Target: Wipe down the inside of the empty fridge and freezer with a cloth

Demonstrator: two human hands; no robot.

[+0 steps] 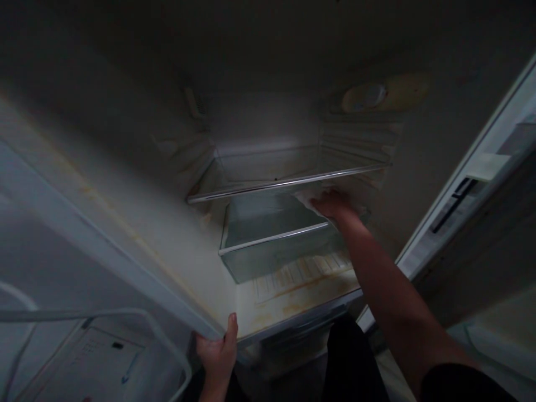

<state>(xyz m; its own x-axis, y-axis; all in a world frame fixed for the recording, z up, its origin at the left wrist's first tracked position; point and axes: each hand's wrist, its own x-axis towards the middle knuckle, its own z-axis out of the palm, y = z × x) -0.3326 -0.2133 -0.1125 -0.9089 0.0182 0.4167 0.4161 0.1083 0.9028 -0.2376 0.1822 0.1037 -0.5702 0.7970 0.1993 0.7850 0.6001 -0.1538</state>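
Inside a dim refrigerator, my right hand [333, 202] reaches in below the upper glass shelf [259, 188]. It holds a white cloth [307, 200] over the lower glass shelf [268, 237]; the cloth's far part is hard to make out in the dark. At the lower left front corner, my left hand [218, 352] grips the refrigerator's edge [209, 329], thumb up on the inner side. Its other fingers are partly hidden behind that edge. Yellowish-brown stains mark the ribbed refrigerator floor [293, 293].
A yellowed lamp housing [385, 94] sits on the right inner wall. The door side [464, 195] stands at the right. A bent pale tube or wire [142, 314] and a white labelled panel [84, 357] lie at lower left. My dark-clothed knee [352, 357] is close to the front.
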